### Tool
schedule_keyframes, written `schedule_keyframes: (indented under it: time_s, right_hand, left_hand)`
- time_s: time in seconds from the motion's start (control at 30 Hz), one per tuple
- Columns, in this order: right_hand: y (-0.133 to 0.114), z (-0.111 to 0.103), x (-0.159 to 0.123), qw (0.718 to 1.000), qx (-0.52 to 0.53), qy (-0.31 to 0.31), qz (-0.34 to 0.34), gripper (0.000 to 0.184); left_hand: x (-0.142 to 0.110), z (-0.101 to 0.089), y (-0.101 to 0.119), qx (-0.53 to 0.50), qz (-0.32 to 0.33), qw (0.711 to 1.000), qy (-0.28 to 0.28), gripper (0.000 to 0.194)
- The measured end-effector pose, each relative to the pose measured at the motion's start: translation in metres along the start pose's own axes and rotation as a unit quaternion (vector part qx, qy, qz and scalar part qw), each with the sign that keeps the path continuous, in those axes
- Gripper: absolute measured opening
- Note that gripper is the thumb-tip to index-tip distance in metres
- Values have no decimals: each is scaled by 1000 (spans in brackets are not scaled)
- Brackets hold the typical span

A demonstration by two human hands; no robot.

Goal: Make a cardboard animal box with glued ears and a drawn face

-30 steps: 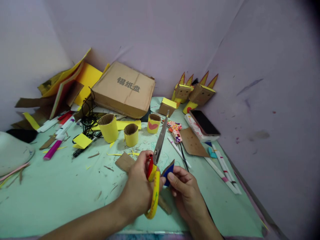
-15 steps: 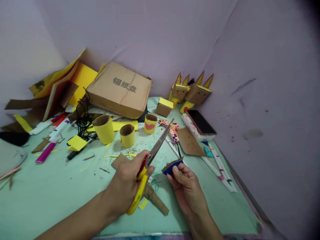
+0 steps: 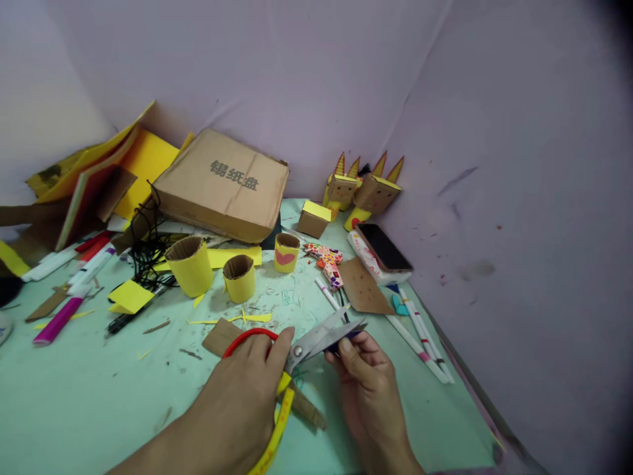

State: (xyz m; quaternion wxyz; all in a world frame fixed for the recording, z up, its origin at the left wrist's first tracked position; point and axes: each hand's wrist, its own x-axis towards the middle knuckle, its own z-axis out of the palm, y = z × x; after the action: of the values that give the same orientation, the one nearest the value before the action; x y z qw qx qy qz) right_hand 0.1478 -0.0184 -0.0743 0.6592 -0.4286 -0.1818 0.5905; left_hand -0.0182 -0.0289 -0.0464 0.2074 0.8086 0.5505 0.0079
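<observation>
Left hand (image 3: 247, 389) gripping scissors (image 3: 302, 348) I see spread, right hand (image 3: 368, 376) pinching a blue piece (image 3: 335, 348) at the blades (image 3: 326, 338), counter (image 3: 123, 402) below

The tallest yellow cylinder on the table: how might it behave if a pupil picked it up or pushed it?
The tallest yellow cylinder is probably light, since its open top shows a hollow inside. Its ridged brown cardboard lining suggests it is fairly stiff but could dent if squeezed. Being round, it may roll if tipped over.
</observation>
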Motion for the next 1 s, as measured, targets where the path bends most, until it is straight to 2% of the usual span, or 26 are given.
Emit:
schedule_keyframes:
  time_s: [0.17,0.43,0.8,1.0]
  right_hand:
    - [1,4,-1,1000,-9,-14,-23,25]
    - [-3,15,-11,999,-18,-41,-3,24]
    - [3,-1,-5,996,-31,-86,6,22]
    - [0,-1,-6,996,-53,-74,-11,21]
  left_hand:
    - [-1,7,0,6,16,1000,-6,79]
    - [1,-4,1,11,22,999,-37,81]
    - [5,-21,7,58,-13,992,-113,98]
    - [2,-23,8,57,-17,993,-101,92]
